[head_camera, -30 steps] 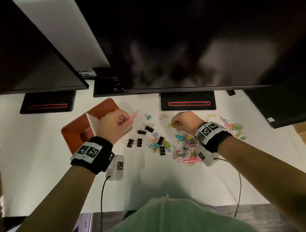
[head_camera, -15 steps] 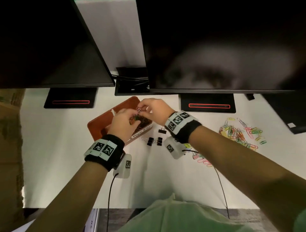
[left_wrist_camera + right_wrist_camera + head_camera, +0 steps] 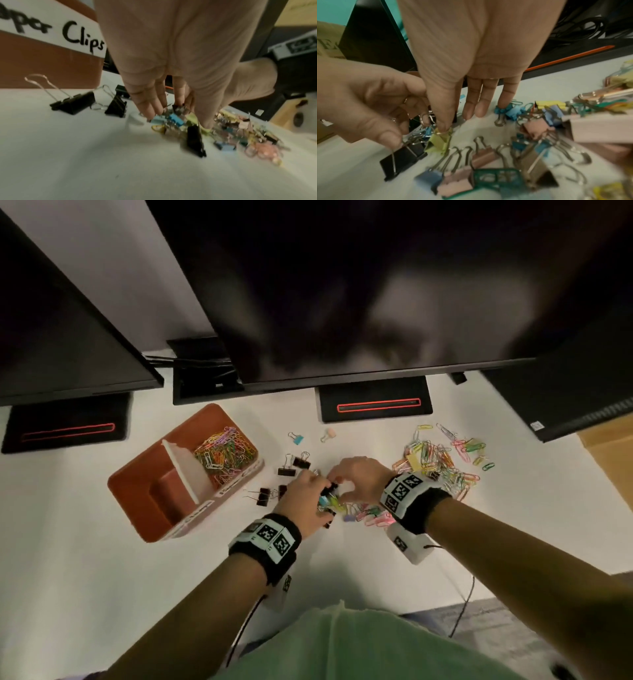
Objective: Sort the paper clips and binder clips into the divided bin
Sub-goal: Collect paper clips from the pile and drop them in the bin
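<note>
A white desk (image 3: 102, 559) runs under dark monitors (image 3: 342, 285). Both hands meet over a heap of binder clips (image 3: 488, 155) at its middle. The left hand (image 3: 305, 501) curls its fingers around several clips gathered from that heap, its thumb (image 3: 388, 136) pressing the wire handle of a black clip (image 3: 402, 158). Just beside it, the right hand (image 3: 359, 477) reaches down with fingers nearly straight; its thumb tip (image 3: 443, 125) touches the wire loop of a green clip (image 3: 439, 143), and I cannot tell whether it pinches it. Left of the hands stands the bin (image 3: 144, 498), its far compartment holding paper clips (image 3: 222, 455), its near one showing bare. Loose black clips (image 3: 291, 469) lie between bin and hands. Right of the right hand lies a scatter of paper clips (image 3: 442, 460).
</note>
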### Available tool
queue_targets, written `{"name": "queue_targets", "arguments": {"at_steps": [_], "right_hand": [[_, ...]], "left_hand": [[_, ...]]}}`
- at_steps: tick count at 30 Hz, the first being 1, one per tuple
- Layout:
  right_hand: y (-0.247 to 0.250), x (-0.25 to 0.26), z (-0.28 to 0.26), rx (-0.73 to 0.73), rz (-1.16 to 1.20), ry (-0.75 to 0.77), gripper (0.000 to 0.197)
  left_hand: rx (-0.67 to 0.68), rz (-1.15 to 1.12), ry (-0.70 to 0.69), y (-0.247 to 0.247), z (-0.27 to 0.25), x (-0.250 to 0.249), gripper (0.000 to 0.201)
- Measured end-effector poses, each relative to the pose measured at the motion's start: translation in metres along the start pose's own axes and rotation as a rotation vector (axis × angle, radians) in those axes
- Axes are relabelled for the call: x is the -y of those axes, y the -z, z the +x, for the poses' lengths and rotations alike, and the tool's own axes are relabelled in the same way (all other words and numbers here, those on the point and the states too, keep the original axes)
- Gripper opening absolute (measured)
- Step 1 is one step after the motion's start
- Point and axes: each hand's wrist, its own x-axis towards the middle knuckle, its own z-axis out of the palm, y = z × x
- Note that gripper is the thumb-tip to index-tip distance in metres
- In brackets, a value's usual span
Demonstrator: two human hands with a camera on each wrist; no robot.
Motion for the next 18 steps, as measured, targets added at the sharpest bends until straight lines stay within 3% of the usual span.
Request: {"name": "queue_targets", "arguments": {"at_steps": [6, 12, 18], "right_hand": [[0.001, -0.014, -0.001, -0.041, 0.008, 0.009, 0.033], [0.025, -0.043, -0.006, -0.153, 0.154, -0.064, 0.037], [0.030, -0.057, 0.005, -0.238, 0.084, -0.083, 0.036]], "left_hand": [[-0.029, -0.169, 0.055, 0.003, 0.008, 0.001, 0.051], [-0.193, -0.382, 0.117, 0.018, 0.003, 0.015, 0.036], [-0.113, -0.309, 0.183, 0.025, -0.010, 0.030, 0.035]]}}
